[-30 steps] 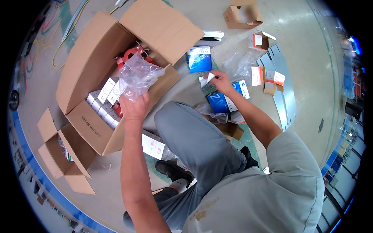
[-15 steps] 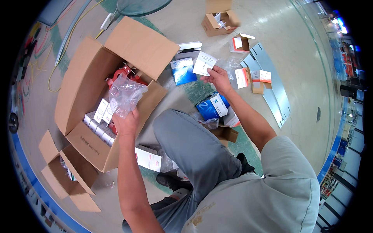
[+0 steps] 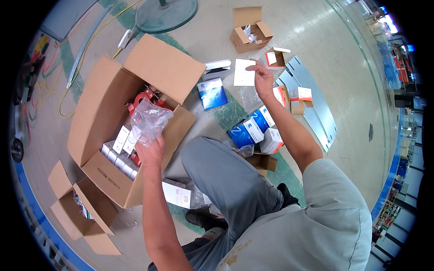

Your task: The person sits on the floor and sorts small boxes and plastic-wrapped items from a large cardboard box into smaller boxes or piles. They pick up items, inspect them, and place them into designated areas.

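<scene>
My left hand [image 3: 151, 152] is closed on a clear plastic bag [image 3: 150, 118], above the near side of a large open carton [image 3: 101, 106]. Inside that carton, red ring-shaped parts [image 3: 143, 97] lie behind the bag and several small white boxes [image 3: 118, 156] stand in the near end. Out ahead, my right hand [image 3: 262, 81] pinches a white sheet of paper [image 3: 244, 72] at its right edge. The sheet is held up over the floor, beyond a flat blue box [image 3: 212, 94]. What the bag contains, if anything, I cannot make out.
Blue-and-white boxes [image 3: 246, 132] sit by my knee. Small open boxes [image 3: 300, 98] lie on and around a pale metal panel [image 3: 318, 119]. One open carton [image 3: 252, 39] stands far ahead, another [image 3: 83, 203] at lower left. Cables [image 3: 83, 56] run across the floor.
My right hand has moved farther away and slightly right with the paper, which now hangs straighter. The left hand still holds the bag over the carton. The view has shifted slightly.
</scene>
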